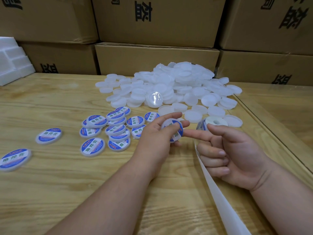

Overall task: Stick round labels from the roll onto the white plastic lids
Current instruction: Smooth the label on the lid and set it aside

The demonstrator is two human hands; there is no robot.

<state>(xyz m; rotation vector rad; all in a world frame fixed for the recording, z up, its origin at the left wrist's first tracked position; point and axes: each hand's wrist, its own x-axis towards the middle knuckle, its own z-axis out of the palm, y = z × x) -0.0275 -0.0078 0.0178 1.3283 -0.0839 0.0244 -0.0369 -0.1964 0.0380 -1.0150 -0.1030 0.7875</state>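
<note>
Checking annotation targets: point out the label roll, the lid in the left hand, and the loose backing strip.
label roll (216,122), head view, on its white top face beside the core hole.
lid in the left hand (176,133), head view, on its blue label.
backing strip (218,192), head view, mid-length of the white strip.

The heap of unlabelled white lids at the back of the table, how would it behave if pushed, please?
The heap of unlabelled lids would probably slide apart, since they lie loosely overlapped. They look thin and translucent, so likely light. Being flat discs on the wooden table, they seem unlikely to roll.
</note>
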